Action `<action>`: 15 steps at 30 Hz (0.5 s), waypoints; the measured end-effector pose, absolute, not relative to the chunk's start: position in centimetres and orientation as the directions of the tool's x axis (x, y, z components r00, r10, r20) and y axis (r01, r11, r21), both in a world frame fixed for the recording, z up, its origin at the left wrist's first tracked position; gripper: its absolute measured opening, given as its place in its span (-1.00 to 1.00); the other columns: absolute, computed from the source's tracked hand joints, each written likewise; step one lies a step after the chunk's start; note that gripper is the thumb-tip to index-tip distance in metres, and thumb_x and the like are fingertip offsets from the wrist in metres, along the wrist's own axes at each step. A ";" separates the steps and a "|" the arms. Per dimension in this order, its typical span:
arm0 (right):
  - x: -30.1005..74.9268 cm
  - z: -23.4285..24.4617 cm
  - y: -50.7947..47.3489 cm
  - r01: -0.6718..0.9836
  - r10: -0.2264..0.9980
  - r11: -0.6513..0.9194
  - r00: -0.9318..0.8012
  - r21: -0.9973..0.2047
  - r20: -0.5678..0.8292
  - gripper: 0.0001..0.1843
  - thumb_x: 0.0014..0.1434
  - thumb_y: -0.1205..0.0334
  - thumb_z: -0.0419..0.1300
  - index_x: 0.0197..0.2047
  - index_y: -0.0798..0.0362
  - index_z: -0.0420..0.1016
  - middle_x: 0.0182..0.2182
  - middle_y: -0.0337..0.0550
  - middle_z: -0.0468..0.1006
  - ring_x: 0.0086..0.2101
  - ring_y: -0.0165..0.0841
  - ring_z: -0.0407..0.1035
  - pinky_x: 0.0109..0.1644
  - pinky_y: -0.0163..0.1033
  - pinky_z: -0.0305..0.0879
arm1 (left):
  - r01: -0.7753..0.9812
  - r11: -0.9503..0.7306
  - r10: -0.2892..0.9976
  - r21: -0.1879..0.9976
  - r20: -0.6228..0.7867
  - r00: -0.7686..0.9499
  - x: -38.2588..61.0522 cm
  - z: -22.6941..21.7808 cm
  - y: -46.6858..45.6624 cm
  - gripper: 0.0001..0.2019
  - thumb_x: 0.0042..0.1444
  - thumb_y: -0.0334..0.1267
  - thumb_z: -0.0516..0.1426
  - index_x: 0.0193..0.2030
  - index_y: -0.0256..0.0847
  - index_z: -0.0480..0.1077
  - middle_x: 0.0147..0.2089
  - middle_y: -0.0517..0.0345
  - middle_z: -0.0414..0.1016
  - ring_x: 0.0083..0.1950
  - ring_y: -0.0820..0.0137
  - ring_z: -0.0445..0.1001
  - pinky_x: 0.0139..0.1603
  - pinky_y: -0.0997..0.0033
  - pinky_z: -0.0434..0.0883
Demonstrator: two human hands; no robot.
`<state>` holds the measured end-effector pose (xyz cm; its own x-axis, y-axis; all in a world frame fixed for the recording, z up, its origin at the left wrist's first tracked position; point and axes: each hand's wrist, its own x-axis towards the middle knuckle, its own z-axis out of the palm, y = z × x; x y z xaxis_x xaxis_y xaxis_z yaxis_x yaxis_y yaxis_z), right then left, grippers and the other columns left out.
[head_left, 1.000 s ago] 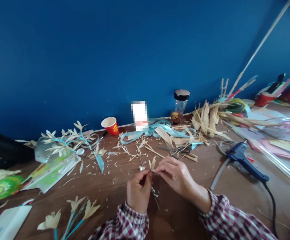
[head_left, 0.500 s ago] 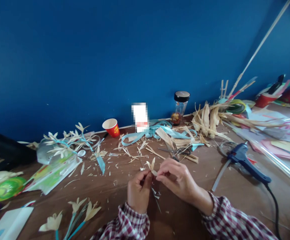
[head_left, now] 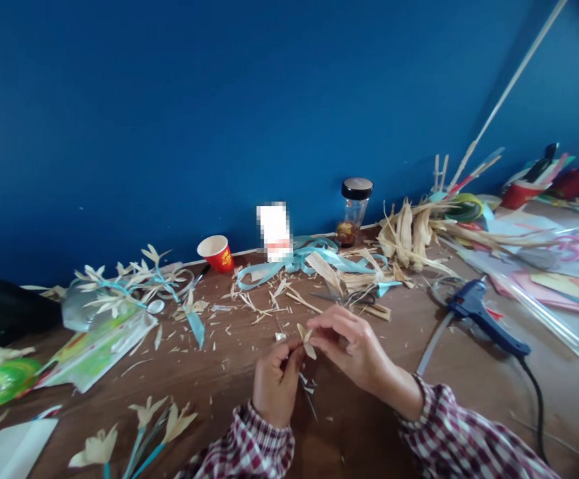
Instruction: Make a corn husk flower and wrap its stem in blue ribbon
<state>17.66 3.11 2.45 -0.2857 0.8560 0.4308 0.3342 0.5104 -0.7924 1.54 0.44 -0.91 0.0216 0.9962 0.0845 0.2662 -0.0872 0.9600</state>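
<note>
My left hand (head_left: 275,379) is closed in a pinch on the base of a small pale husk flower (head_left: 305,336) whose thin wire stem (head_left: 309,399) runs down toward me. Just right of it, my right hand (head_left: 352,346) pinches the flower's petals with thumb and fingertips. Both hands hover low over the brown table (head_left: 469,386), near its front middle. Checked sleeves cover both wrists.
Scissors (head_left: 354,298) lie among husk scraps and blue ribbon (head_left: 289,263) behind my hands. A blue glue gun (head_left: 484,316) with its cord lies right. Dried husks (head_left: 409,233), a jar (head_left: 352,211), a red cup (head_left: 215,253) stand by the blue wall. Finished flowers (head_left: 140,426) lie front left.
The petals between my fingers have been bent lower and my right fingers have shifted on them. The view has drifted slightly; my hands stay in the same place.
</note>
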 end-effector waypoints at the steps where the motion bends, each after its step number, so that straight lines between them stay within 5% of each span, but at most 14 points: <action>1: 17.7 2.4 3.1 0.333 0.859 0.502 -0.298 -0.798 0.416 -0.83 0.14 0.34 0.18 -0.16 0.04 0.47 -0.32 -0.13 0.47 -0.36 -0.39 0.38 -0.32 -0.31 0.31 | 0.278 -0.098 0.995 0.956 0.095 0.023 1.6 -0.8 0.4 -0.77 0.12 -0.23 0.08 -0.22 -0.27 0.52 -0.46 0.15 0.46 -0.43 0.42 0.38 -0.38 0.47 0.32; 15: 18.0 2.6 3.5 0.317 0.847 0.478 -0.412 -0.819 0.335 -0.89 0.12 0.45 0.15 -0.32 0.05 0.42 -0.35 -0.18 0.45 -0.30 -0.38 0.36 -0.22 -0.29 0.30 | 0.274 -0.050 0.998 0.960 0.035 0.059 1.8 -0.6 0.4 -0.76 0.13 -0.23 0.05 -0.21 -0.26 0.51 -0.46 0.14 0.47 -0.42 0.40 0.37 -0.38 0.48 0.32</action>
<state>18.03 3.54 2.59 -0.4123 0.8471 0.3353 0.3170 0.4784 -0.8189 1.76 0.37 -0.60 0.0586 0.9977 0.0353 0.2744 -0.0501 0.9603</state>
